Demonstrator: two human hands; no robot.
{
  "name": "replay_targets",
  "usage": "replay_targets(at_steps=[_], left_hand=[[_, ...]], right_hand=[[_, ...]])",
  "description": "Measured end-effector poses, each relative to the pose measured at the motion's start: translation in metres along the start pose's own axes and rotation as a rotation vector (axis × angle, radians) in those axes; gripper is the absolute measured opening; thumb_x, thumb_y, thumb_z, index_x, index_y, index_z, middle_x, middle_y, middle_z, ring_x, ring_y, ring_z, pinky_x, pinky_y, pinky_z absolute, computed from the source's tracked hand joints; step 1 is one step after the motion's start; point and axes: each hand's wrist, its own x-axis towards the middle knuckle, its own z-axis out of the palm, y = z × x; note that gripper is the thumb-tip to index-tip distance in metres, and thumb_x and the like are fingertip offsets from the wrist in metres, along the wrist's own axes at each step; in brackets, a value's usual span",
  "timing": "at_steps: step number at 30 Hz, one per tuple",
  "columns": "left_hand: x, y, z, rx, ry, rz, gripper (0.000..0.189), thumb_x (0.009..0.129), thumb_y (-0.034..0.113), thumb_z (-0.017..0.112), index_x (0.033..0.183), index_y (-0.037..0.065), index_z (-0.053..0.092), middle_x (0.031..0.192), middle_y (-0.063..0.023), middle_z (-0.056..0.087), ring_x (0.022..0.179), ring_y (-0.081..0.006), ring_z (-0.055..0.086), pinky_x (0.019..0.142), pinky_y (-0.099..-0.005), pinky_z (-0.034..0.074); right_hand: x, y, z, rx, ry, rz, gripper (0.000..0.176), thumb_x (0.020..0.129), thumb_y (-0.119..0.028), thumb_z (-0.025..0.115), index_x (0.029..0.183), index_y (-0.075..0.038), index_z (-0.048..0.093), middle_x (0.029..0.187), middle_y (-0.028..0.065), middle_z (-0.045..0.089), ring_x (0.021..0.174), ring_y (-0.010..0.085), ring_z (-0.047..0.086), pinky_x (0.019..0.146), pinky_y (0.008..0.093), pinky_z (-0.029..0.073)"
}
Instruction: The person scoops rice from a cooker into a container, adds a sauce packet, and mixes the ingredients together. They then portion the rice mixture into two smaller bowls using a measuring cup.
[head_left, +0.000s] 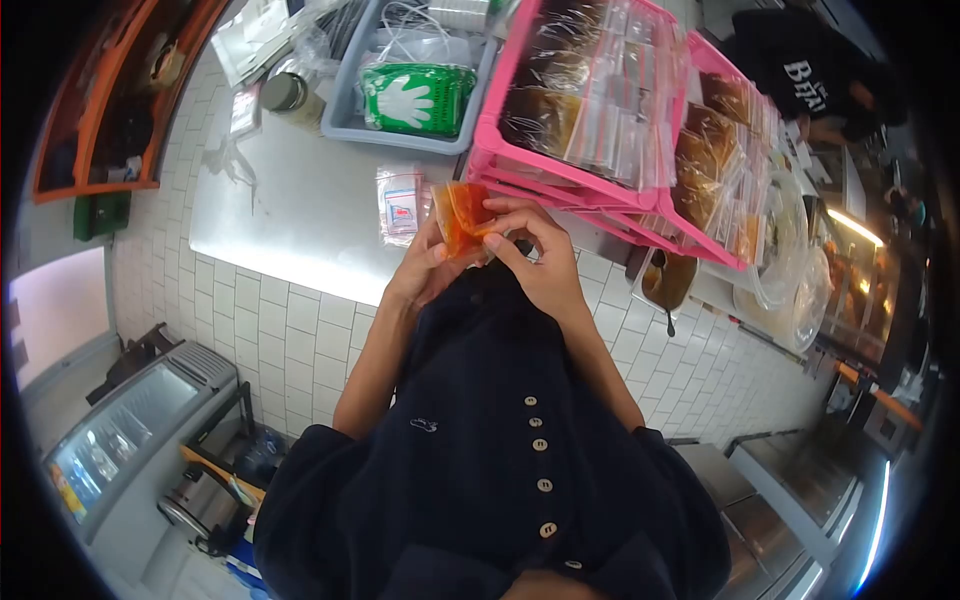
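Observation:
A small clear bag of orange-red sauce (pixel 460 215) is held between both hands, above the front edge of the metal table (pixel 290 210). My left hand (pixel 432 268) grips its lower left side, with the fingers partly behind it. The fingertips of my right hand (pixel 535 245) pinch the bag's right edge. Just left of the bag, a stack of small clear zip bags (pixel 400 205) with printed labels lies on the table.
Pink crates (pixel 485 140) full of bagged brown sauce stand at the right. Behind is a blue-grey bin (pixel 400 138) with a green glove pack (pixel 418 98). A lidded jar (pixel 285 92) stands left of it. Another person (pixel 800 60) is at the upper right.

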Motion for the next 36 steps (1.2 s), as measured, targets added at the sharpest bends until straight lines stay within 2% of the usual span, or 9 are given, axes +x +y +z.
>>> replay_targets(at_steps=[7,13,14,17,21,26,29,32,36], left_hand=[[0.008,-0.006,-0.001,0.05,-0.014,-0.003,0.1,0.07,0.054,0.081,0.145,0.009,0.032,0.128,-0.0068,0.051,0.108,-0.0171,0.054,0.078,-0.0322,0.047],[-0.009,0.006,0.009,0.039,0.061,0.098,0.071,0.086,0.017,0.073,0.144,0.011,0.032,0.128,-0.0135,0.056,0.112,-0.0198,0.058,0.086,-0.03,0.049],[-0.012,0.008,0.011,0.068,0.122,0.087,0.079,0.081,0.02,0.079,0.145,0.011,0.032,0.119,-0.0087,0.059,0.102,-0.0173,0.059,0.082,-0.0294,0.048],[-0.023,0.006,0.003,0.115,0.165,0.158,0.068,0.085,0.009,0.072,0.142,0.01,0.035,0.126,-0.0157,0.058,0.112,-0.02,0.058,0.084,-0.0276,0.048],[-0.034,0.003,-0.007,0.142,0.295,0.183,0.066,0.086,0.001,0.068,0.143,0.009,0.036,0.128,-0.0163,0.057,0.114,-0.0197,0.055,0.092,-0.0311,0.047],[-0.04,-0.005,-0.037,0.223,0.497,0.199,0.059,0.087,0.006,0.067,0.139,0.007,0.039,0.129,-0.0144,0.056,0.117,-0.0231,0.055,0.097,-0.0371,0.046],[-0.041,-0.001,-0.049,0.255,0.594,0.173,0.055,0.087,0.004,0.065,0.137,0.009,0.041,0.129,-0.0136,0.057,0.117,-0.023,0.055,0.095,-0.0369,0.045],[-0.031,0.003,-0.049,0.262,0.688,0.177,0.053,0.087,0.005,0.064,0.136,0.01,0.042,0.127,-0.0131,0.056,0.113,-0.0221,0.055,0.09,-0.0354,0.045],[-0.015,0.009,-0.038,0.217,0.764,0.225,0.05,0.088,0.01,0.062,0.134,0.012,0.044,0.12,-0.0098,0.058,0.105,-0.0189,0.055,0.083,-0.0319,0.044]], right_hand=[[-0.004,0.003,-0.009,0.21,0.033,0.01,0.012,0.089,-0.008,0.066,0.099,-0.001,0.064,0.123,0.0138,0.058,0.104,0.0176,0.06,0.085,0.03,0.05],[-0.001,0.01,-0.001,0.215,-0.108,-0.003,0.015,0.091,-0.01,0.065,0.103,-0.001,0.063,0.123,0.012,0.058,0.114,0.0176,0.056,0.09,0.0308,0.048],[-0.001,0.011,0.002,0.206,-0.132,-0.006,0.016,0.091,-0.01,0.064,0.105,-0.001,0.063,0.123,0.0114,0.058,0.114,0.0172,0.056,0.09,0.0308,0.048],[-0.002,0.012,0.009,0.273,-0.155,0.024,0.023,0.093,-0.012,0.063,0.114,-0.003,0.061,0.124,0.0095,0.059,0.114,0.0157,0.056,0.091,0.0306,0.047],[-0.014,0.024,0.001,0.168,-0.128,0.198,0.03,0.094,-0.018,0.062,0.121,-0.005,0.059,0.122,0.0056,0.061,0.114,0.0137,0.056,0.091,0.0299,0.047],[-0.027,-0.032,-0.058,-0.166,-0.421,0.187,0.038,0.089,-0.022,0.068,0.123,-0.007,0.06,0.121,0.0077,0.063,0.112,0.0189,0.059,0.089,0.0324,0.048],[-0.027,-0.08,-0.109,-0.014,-0.531,0.098,0.039,0.088,-0.017,0.07,0.124,-0.004,0.06,0.124,0.0092,0.062,0.115,0.023,0.058,0.096,0.0363,0.046],[-0.026,-0.106,-0.175,0.076,-0.452,-0.195,0.04,0.088,-0.018,0.07,0.122,0.0,0.06,0.123,0.0163,0.062,0.116,0.0326,0.058,0.1,0.044,0.044],[-0.033,-0.108,-0.251,0.193,0.055,-0.427,0.037,0.087,-0.029,0.069,0.112,-0.001,0.063,0.114,0.0185,0.063,0.109,0.0341,0.06,0.096,0.0441,0.045]])
